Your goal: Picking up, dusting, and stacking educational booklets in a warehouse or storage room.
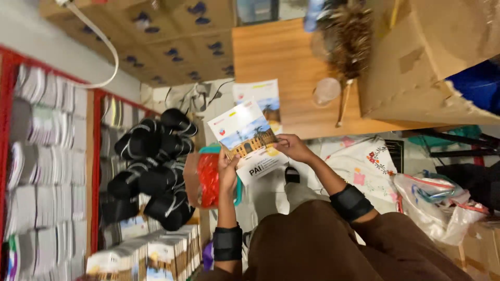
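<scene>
Both my hands hold one thin booklet (246,136) with a white cover and a photo of a building under a blue sky. My left hand (227,167) grips its lower left edge. At the right edge, my right hand (291,147) pinches the booklet. Both wrists wear black bands, and my brown clothing fills the bottom of the view. A second booklet of the same kind (264,98) lies just beyond the held one. Under my left hand sits a red mesh bundle in a teal container (207,179).
A pile of black rolled items with white stripes (153,169) lies to the left. Red-framed shelves (96,156) hold stacked booklets, with more stacks (151,252) at bottom left. A wooden table (276,57) carries a feather duster (350,41) and a plastic cup (326,91). A cardboard box (416,62) and a plastic bag (442,208) are on the right.
</scene>
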